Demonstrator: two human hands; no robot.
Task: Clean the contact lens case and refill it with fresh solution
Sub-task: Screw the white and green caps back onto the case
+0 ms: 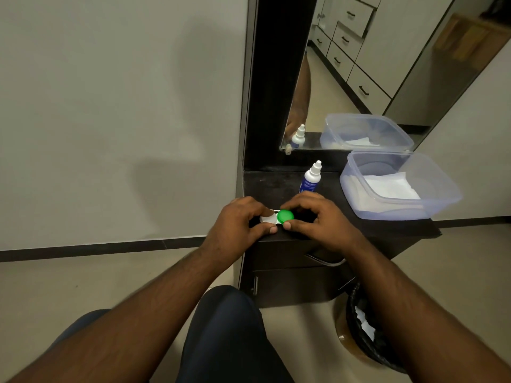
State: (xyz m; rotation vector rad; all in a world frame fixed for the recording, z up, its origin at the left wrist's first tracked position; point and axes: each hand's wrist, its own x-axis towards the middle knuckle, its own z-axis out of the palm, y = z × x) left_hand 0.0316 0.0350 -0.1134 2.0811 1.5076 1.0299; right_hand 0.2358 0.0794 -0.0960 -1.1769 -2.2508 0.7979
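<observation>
Lens case [277, 217] sits at the dark desk's [387, 228] front edge; your left hand [237, 222] pinches its white cap [267, 218], your right hand [318, 217] grips its green cap [285, 216], solution bottle [312, 178] just behind.

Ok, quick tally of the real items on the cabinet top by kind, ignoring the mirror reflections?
Contact lens case, one white cap, one green cap: 1
Solution bottle: 1
Clear plastic tub: 1
White tissue inside the tub: 1
Total: 4
</observation>
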